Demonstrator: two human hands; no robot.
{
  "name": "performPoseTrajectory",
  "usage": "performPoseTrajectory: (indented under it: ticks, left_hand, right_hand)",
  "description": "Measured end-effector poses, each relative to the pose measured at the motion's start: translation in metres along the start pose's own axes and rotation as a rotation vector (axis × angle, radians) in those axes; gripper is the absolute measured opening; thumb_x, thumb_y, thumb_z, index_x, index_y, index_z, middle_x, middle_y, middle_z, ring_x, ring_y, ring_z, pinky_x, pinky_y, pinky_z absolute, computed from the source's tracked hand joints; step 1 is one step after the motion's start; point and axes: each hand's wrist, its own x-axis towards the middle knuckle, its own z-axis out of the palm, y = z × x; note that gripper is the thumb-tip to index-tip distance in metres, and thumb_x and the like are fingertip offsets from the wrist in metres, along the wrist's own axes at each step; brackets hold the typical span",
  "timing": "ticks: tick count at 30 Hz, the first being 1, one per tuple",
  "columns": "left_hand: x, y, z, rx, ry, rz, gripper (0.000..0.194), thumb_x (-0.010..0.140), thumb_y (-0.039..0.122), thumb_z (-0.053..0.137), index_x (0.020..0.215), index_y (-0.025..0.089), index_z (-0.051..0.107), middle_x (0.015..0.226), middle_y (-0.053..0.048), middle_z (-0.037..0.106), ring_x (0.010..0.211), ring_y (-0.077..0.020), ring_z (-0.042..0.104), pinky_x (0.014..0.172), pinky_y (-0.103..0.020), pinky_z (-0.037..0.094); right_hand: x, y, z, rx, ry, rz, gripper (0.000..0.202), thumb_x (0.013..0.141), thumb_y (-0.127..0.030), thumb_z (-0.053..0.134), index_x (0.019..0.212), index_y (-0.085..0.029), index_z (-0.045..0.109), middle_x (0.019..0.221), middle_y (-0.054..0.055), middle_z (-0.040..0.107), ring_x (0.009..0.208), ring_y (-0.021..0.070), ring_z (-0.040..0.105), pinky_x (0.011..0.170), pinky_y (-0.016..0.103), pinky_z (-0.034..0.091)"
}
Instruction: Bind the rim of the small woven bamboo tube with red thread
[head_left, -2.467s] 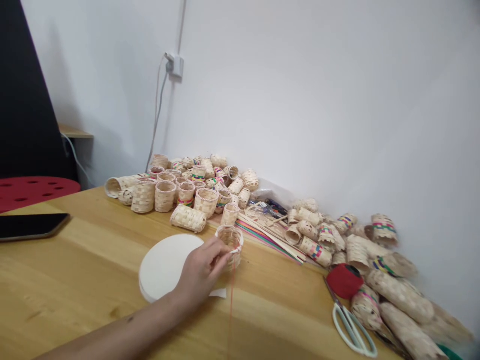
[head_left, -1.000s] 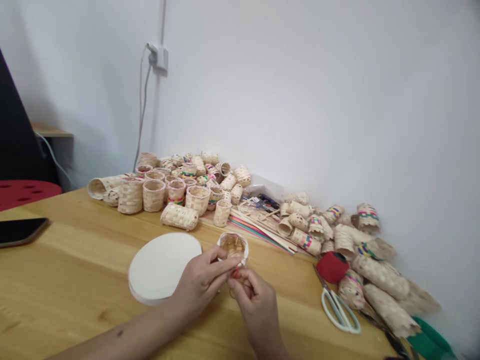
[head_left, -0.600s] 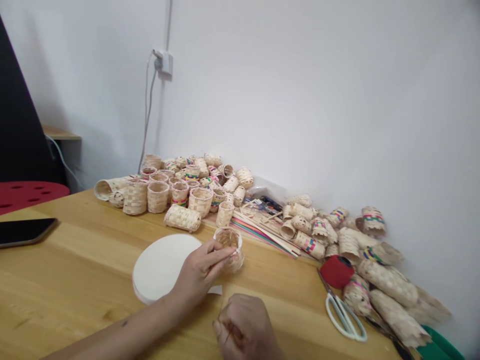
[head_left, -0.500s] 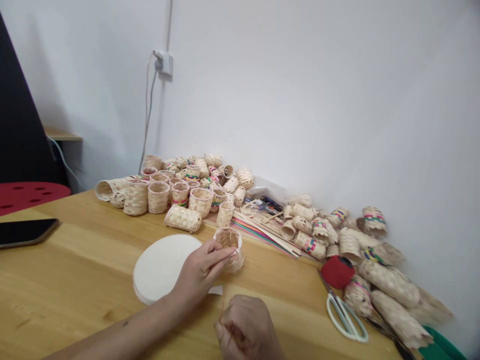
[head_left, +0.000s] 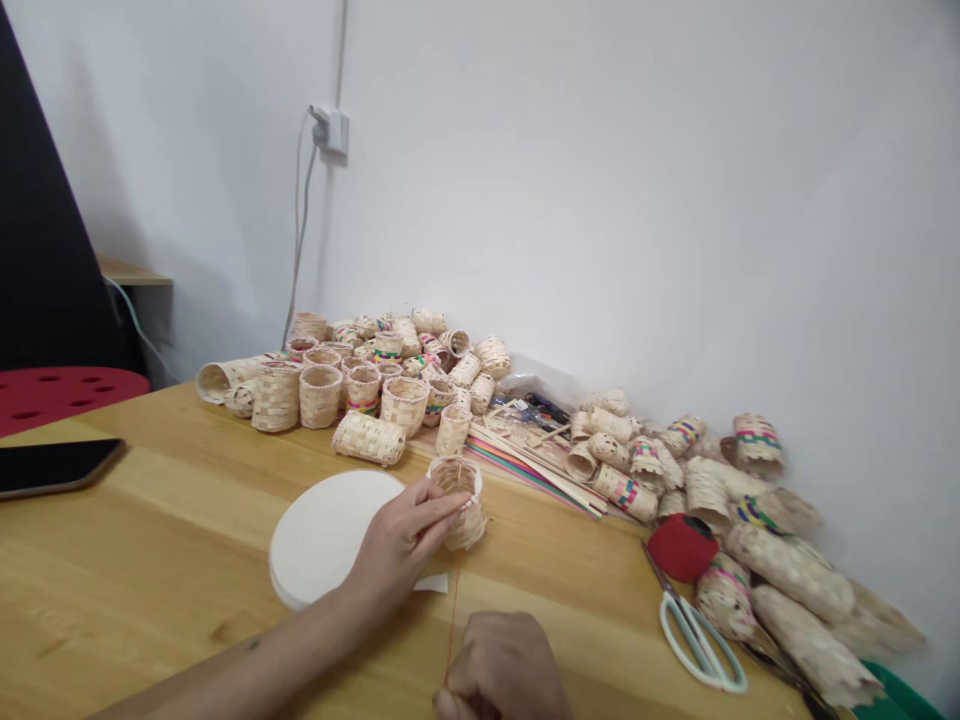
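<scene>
My left hand (head_left: 409,530) pinches the rim of a small woven basket (head_left: 466,520) that stands upright near the middle of the table. A thin red thread (head_left: 454,610) runs from the basket down to my right hand (head_left: 502,665), whose fingers are closed on it at the bottom edge. Under and beside my left wrist lies a white round disc (head_left: 326,530). A small white strip (head_left: 433,583) sits just right of that wrist.
Many woven baskets (head_left: 320,395) crowd the back of the wooden table (head_left: 187,530), with coloured strips (head_left: 532,465) beside them. More baskets (head_left: 787,570), white-handled scissors (head_left: 701,640) and a red object (head_left: 682,547) are at right. A phone (head_left: 56,467) lies at left.
My right hand has moved slightly down, and the red thread now shows as a line between it and the basket. My left hand keeps its hold on the rim. The view has shifted slightly.
</scene>
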Motion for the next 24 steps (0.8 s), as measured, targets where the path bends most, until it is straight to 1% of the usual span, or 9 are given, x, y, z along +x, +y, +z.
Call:
performPoseTrajectory:
  ticks: [4, 7, 10, 13, 16, 19, 20, 22, 24]
  left_hand:
    - [0.001, 0.002, -0.001, 0.0, -0.006, -0.006, 0.028, 0.09, 0.02, 0.051, 0.11, 0.022, 0.07, 0.081, -0.004, 0.062, 0.073, -0.0158, 0.059, 0.064, -0.023, 0.046]
    - [0.001, 0.006, -0.002, 0.006, -0.02, -0.077, 0.023, 0.087, 0.02, 0.054, 0.105, 0.019, 0.068, 0.084, -0.004, 0.065, 0.073, -0.0163, 0.06, 0.066, -0.024, 0.046]
    - [0.002, 0.01, -0.003, 0.049, -0.026, -0.168, 0.009, 0.085, 0.022, 0.059, 0.086, 0.017, 0.065, 0.071, 0.0, 0.062, 0.061, -0.0146, 0.054, 0.058, -0.023, 0.041]
    - [0.002, 0.015, -0.005, 0.057, -0.043, -0.147, 0.012, 0.085, 0.025, 0.058, 0.077, 0.017, 0.062, 0.067, 0.001, 0.058, 0.059, -0.0138, 0.051, 0.056, -0.022, 0.037]
    - [0.003, 0.021, -0.007, 0.001, -0.059, -0.101, 0.013, 0.085, 0.025, 0.059, 0.077, 0.017, 0.064, 0.066, 0.001, 0.059, 0.058, -0.0133, 0.05, 0.055, -0.022, 0.036]
    - [0.003, 0.027, -0.009, -0.083, -0.098, -0.104, 0.014, 0.084, 0.026, 0.06, 0.075, 0.017, 0.066, 0.065, 0.001, 0.061, 0.058, -0.0132, 0.051, 0.055, -0.021, 0.036]
    - [0.004, 0.029, -0.009, -0.112, -0.125, -0.11, 0.014, 0.084, 0.026, 0.06, 0.074, 0.017, 0.066, 0.065, 0.0, 0.062, 0.059, -0.0134, 0.052, 0.056, -0.021, 0.037]
    - [0.004, 0.031, -0.009, -0.165, -0.192, -0.112, 0.016, 0.085, 0.026, 0.059, 0.074, 0.017, 0.066, 0.068, 0.0, 0.064, 0.062, -0.014, 0.056, 0.058, -0.021, 0.039]
    - [0.004, 0.032, -0.009, -0.191, -0.262, -0.095, 0.018, 0.087, 0.025, 0.056, 0.075, 0.017, 0.067, 0.072, -0.001, 0.066, 0.067, -0.0147, 0.058, 0.062, -0.021, 0.041]
  right_hand:
    - [-0.005, -0.002, 0.001, -0.082, -0.078, -0.01, 0.047, 0.092, -0.021, 0.043, 0.044, -0.02, 0.042, 0.037, -0.006, 0.043, 0.036, 0.0072, 0.036, 0.039, 0.026, 0.021]
    - [-0.003, -0.011, 0.012, -0.122, -0.01, 0.074, 0.055, 0.094, -0.028, 0.039, 0.04, -0.019, 0.038, 0.033, -0.004, 0.039, 0.034, 0.0082, 0.031, 0.037, 0.027, 0.017]
    - [0.003, -0.023, 0.026, -0.079, 0.057, 0.215, 0.059, 0.092, -0.043, 0.041, 0.037, -0.022, 0.039, 0.03, -0.004, 0.031, 0.033, 0.0103, 0.026, 0.036, 0.028, 0.016]
    - [0.008, -0.029, 0.025, -0.025, 0.082, 0.26, 0.058, 0.089, -0.05, 0.042, 0.037, -0.025, 0.044, 0.029, -0.004, 0.027, 0.033, 0.0121, 0.029, 0.036, 0.026, 0.019]
    - [0.008, -0.023, -0.012, -0.018, 0.096, 0.249, 0.057, 0.091, -0.05, 0.041, 0.04, -0.025, 0.047, 0.031, -0.004, 0.032, 0.035, 0.0124, 0.035, 0.039, 0.025, 0.026]
    - [0.007, -0.006, -0.075, -0.014, 0.122, 0.237, 0.048, 0.094, -0.043, 0.04, 0.052, -0.025, 0.055, 0.04, -0.003, 0.048, 0.04, 0.0113, 0.046, 0.045, 0.023, 0.036]
    - [0.006, 0.001, -0.095, -0.062, 0.118, 0.293, 0.042, 0.095, -0.038, 0.042, 0.058, -0.024, 0.057, 0.046, -0.002, 0.054, 0.045, 0.0117, 0.052, 0.048, 0.023, 0.039]
    - [0.004, 0.017, -0.127, -0.236, 0.021, 0.423, 0.031, 0.092, -0.032, 0.049, 0.065, -0.024, 0.06, 0.054, -0.001, 0.061, 0.049, 0.0124, 0.058, 0.049, 0.022, 0.042]
    - [0.002, 0.029, -0.14, -0.47, 0.002, 0.49, 0.023, 0.091, -0.032, 0.048, 0.086, -0.022, 0.068, 0.072, 0.004, 0.071, 0.061, 0.0174, 0.066, 0.054, 0.025, 0.048]
